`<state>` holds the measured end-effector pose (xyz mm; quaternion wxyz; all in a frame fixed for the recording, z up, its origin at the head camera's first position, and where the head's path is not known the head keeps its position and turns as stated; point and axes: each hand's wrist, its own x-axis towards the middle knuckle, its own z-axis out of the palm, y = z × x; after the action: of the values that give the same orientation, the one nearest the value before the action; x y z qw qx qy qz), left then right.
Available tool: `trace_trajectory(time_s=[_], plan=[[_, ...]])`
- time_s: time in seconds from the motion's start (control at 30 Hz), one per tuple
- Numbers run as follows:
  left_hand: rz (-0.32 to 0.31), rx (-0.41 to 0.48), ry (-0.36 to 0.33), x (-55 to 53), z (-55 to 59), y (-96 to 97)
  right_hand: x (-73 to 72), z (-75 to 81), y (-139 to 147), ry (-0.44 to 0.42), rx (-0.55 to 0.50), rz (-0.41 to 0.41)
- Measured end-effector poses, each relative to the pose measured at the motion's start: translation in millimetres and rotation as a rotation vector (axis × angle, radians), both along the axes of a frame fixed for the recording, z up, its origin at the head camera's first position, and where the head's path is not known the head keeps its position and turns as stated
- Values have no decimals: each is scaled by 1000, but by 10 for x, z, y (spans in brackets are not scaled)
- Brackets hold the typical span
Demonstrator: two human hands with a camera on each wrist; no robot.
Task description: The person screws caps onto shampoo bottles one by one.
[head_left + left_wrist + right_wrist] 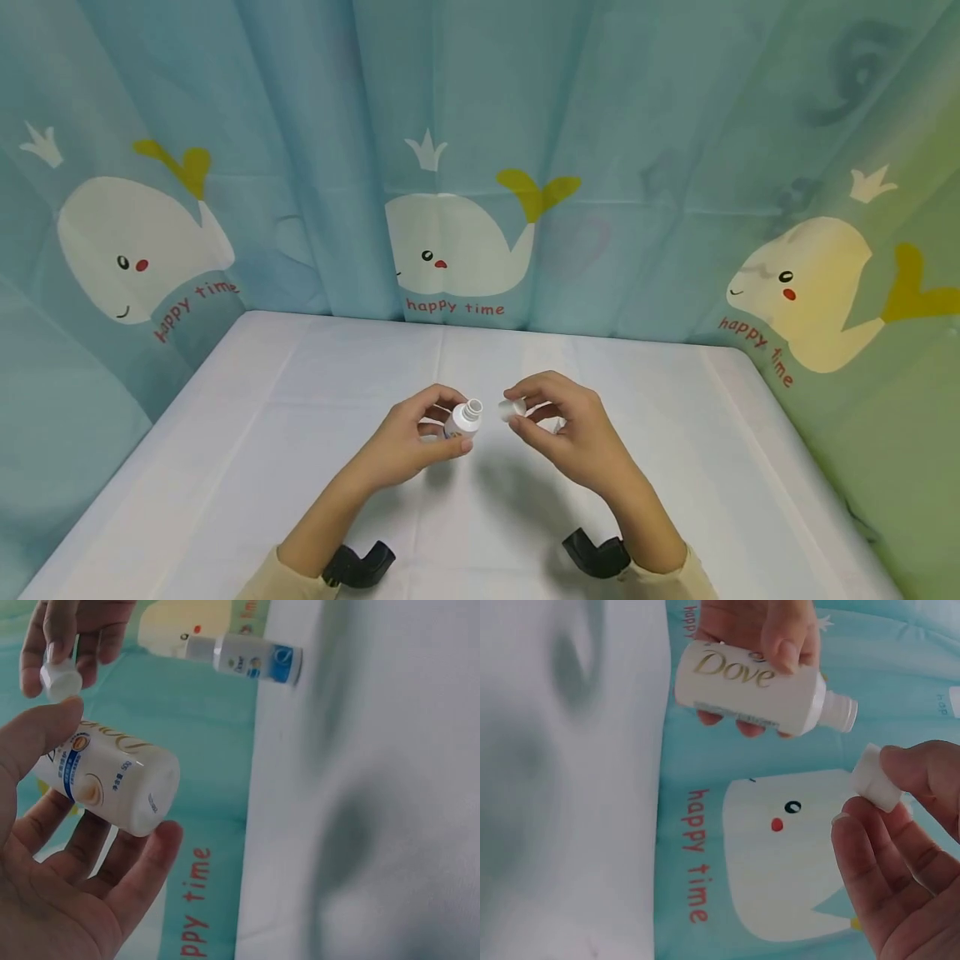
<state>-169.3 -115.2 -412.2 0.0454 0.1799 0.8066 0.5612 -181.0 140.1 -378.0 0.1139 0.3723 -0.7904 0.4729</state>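
Note:
My left hand grips a small white Dove bottle above the table, its uncapped neck tilted up. Gold lettering on the bottle shows in the right wrist view, and its flat base faces the left wrist camera. Just to the right, my right hand pinches a white cap between thumb and fingers. A short gap separates the cap from the bottle's mouth. A second white bottle with a blue band stands upright on the table in the left wrist view, mostly hidden behind my right hand in the head view.
A white cloth covers the table. Blue-green curtains printed with whales hang around its far edge and sides. Black curved mounts sit at both wrists.

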Motion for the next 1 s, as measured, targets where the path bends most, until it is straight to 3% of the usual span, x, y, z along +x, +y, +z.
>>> trace_trajectory(time_s=[0.17, 0.5, 0.77, 1.0], plan=[[-21, -26, -1, 33, -12, 51, 15, -17, -38, -15, -28, 54], [-77, -76, 52, 45, -39, 69, 18, -80, -120, -14, 30, 101], [-83, -96, 47, 39, -65, 62, -14, -113, -112, -18, 57, 173], [-86, -94, 64, 49, -55, 62, -18, -125, -106, -6, 59, 159]])
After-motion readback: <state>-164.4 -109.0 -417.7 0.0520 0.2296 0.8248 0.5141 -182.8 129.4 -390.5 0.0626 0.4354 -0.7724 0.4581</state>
